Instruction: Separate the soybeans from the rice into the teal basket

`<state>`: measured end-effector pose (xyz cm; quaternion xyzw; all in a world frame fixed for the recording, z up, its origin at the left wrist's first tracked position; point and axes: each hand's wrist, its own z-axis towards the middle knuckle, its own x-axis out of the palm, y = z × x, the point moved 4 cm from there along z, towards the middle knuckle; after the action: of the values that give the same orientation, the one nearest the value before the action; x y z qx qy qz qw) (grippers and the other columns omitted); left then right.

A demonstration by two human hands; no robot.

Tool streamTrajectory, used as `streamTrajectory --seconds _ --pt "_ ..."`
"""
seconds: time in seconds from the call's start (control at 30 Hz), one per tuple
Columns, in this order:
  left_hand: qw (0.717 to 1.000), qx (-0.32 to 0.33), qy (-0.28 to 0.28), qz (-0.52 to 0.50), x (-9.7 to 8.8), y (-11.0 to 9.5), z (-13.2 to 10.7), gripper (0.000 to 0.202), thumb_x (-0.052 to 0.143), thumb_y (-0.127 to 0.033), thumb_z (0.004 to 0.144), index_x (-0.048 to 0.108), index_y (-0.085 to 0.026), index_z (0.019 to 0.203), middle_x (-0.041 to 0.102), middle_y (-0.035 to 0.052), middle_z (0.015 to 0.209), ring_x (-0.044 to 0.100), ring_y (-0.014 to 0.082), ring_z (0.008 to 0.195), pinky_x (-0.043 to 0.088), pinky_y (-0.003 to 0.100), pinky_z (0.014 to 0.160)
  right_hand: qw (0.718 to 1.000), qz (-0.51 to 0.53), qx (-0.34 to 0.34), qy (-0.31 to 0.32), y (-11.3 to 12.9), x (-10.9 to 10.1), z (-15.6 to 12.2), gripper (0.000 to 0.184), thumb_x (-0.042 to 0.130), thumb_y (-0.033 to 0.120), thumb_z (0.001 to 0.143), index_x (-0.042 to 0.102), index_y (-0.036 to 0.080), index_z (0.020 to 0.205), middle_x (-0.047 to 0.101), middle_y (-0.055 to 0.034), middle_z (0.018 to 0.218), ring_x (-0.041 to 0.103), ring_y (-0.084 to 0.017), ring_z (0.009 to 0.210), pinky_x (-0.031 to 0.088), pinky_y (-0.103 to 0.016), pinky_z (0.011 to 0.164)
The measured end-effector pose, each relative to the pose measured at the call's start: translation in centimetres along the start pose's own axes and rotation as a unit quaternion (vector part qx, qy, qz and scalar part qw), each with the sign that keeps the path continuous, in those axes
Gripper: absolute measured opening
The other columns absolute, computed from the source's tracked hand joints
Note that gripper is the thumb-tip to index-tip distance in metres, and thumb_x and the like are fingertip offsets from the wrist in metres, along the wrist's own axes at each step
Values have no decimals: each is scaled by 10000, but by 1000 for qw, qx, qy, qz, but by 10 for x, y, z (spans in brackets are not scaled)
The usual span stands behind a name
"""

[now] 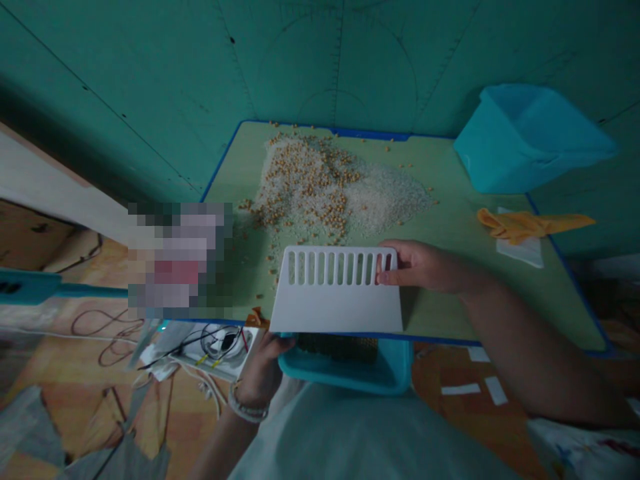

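My right hand (425,267) grips the right end of a white plastic panel (337,308) with a row of slots, thumb on the near face. The panel stands tilted at the table's front edge. Below that edge, my left hand (265,370) is closed on the left rim of a teal plastic tray (393,373). Inside the tray lies a dark layer of something, perhaps grains, too dim to make out. Past the panel, a spread of white rice-like grains (385,197) lies on the table, mixed on its left with round tan beans (300,170).
On the pale green table (445,313), a blue bin (520,143) stands at the back right, near an orange cloth (530,225). A pixelated patch hides the table's left side. Cables (220,340) and a teal-handled tool (30,287) are at left. A green wall rises behind.
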<state>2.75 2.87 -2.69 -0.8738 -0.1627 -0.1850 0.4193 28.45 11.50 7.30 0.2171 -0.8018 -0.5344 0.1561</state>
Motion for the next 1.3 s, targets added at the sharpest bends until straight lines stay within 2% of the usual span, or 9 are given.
streamTrajectory --seconds 0.17,0.27,0.57,0.9,1.1,1.3 --pt "1000 25 -16 -10 -4 -3 2 395 760 -191 523 774 -252 913 776 39 962 602 363 1126 498 433 904 982 43 -79 -169 3 -22 7 304 776 363 667 556 205 806 650 20 749 604 -138 695 474 -283 690" --pt "999 20 -38 -10 -9 -2 3 333 784 -231 493 783 -240 826 778 47 865 610 373 1099 494 443 900 975 38 -82 -204 0 -28 9 334 773 405 667 549 209 817 656 11 751 607 -154 699 472 -307 705" --pt "998 0 -55 -8 -12 -4 -3 287 792 -250 469 786 -233 755 767 34 756 629 383 1053 497 456 887 989 4 -36 -143 -1 -16 8 278 753 378 686 562 205 792 651 5 735 607 -157 696 470 -302 684" --pt "998 2 -63 -6 -9 -6 -3 351 775 -234 472 761 -211 822 764 53 798 616 392 1078 506 466 877 995 41 -29 -90 -1 -8 9 298 770 349 683 569 196 840 703 6 757 650 -142 707 507 -285 696" --pt "998 5 -61 -17 -9 -5 -1 380 777 -229 491 751 -205 870 770 62 905 617 384 1088 499 450 890 995 33 -31 -94 -1 -8 9 276 760 340 698 571 193 836 707 -2 767 656 -148 722 506 -296 709" --pt "999 2 -54 -5 -7 -5 -1 327 763 -221 482 774 -236 809 774 29 805 644 378 1038 505 464 877 996 35 -31 -78 -2 -8 9 272 743 342 711 570 195 860 701 -6 788 652 -155 748 501 -310 740"
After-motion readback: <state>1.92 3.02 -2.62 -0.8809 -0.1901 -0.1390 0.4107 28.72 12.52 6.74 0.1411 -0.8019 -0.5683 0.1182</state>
